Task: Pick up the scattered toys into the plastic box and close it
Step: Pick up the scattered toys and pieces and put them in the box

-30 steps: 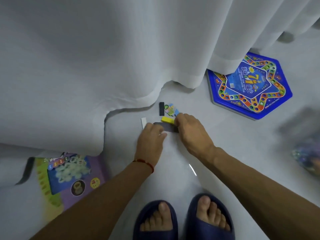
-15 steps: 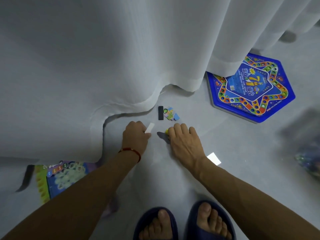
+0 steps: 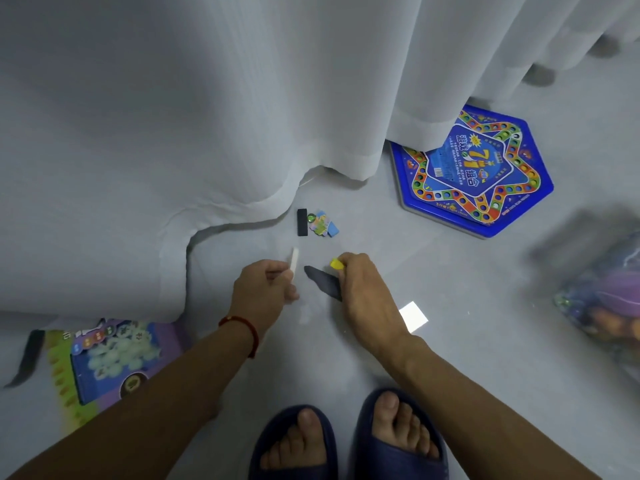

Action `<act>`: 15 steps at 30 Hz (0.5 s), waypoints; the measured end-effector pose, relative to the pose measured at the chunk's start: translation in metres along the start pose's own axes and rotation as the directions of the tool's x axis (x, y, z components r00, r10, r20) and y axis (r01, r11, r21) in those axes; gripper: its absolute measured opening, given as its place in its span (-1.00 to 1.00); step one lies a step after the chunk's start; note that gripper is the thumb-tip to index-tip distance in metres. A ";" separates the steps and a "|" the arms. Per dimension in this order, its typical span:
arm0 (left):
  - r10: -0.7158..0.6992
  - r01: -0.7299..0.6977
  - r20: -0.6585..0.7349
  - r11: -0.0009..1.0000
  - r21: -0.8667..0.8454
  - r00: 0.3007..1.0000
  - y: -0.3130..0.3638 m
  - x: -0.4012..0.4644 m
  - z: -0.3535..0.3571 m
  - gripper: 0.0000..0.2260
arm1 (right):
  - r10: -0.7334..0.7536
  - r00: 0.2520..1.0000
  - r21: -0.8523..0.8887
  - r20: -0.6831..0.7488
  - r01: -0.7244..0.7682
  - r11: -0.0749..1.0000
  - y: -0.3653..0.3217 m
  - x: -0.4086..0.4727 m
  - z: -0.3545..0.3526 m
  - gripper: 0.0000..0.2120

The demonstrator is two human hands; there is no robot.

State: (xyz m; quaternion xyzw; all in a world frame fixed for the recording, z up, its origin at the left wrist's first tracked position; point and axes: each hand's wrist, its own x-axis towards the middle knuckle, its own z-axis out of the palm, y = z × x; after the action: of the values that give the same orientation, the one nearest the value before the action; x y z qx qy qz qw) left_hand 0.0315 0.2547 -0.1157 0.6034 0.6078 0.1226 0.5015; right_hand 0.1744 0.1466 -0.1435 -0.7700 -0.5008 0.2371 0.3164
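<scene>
Closest in you've got two feet in dark blue slippers (image 3: 346, 441) on the grey floor (image 3: 467, 278). Just past them, the left hand (image 3: 265, 289) has its fingers curled round a white block (image 3: 294, 259), and the right hand (image 3: 363, 289) is pinching a yellow block (image 3: 335, 263) with a dark grey piece (image 3: 323, 282) tucked under its fingers too. A bit further out a black block (image 3: 302, 222) sits right beside a small colourful pile of pieces (image 3: 323, 225), near the curtain (image 3: 173, 116) hem. Far right there's a blue hexagon game board (image 3: 485, 188), partly under the curtain. The blurry plastic box (image 3: 602, 299) with toys inside is at the right edge.
</scene>
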 end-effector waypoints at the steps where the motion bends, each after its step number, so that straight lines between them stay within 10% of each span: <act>1: -0.012 0.012 -0.002 1.000 -0.015 1.000 0.002 0.000 -0.002 -0.85 | -0.076 0.997 -0.155 0.004 0.076 0.985 0.003 -0.005 0.008 -0.72; 8: -0.011 0.011 0.002 0.997 -0.077 1.000 0.018 -0.009 -0.003 -0.86 | -0.104 0.986 -0.652 0.127 0.162 0.741 0.015 -0.004 0.029 -0.82; 11: 0.003 -0.002 0.013 0.996 -0.092 1.000 0.025 -0.012 0.000 -0.88 | -0.074 0.975 -0.712 0.208 0.203 0.673 0.015 -0.001 0.028 -0.65; 15: 0.006 -0.003 0.026 0.994 -0.112 1.000 0.030 -0.018 0.003 -0.88 | -0.126 0.978 -0.683 0.168 0.207 0.700 0.013 0.001 0.022 -0.93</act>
State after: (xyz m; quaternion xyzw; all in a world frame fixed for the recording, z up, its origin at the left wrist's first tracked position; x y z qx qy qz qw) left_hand 0.0483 0.2453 -0.0864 0.5771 0.5921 0.1497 0.5421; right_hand 0.1679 0.1492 -0.1688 -0.7697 -0.6369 0.0428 -0.0044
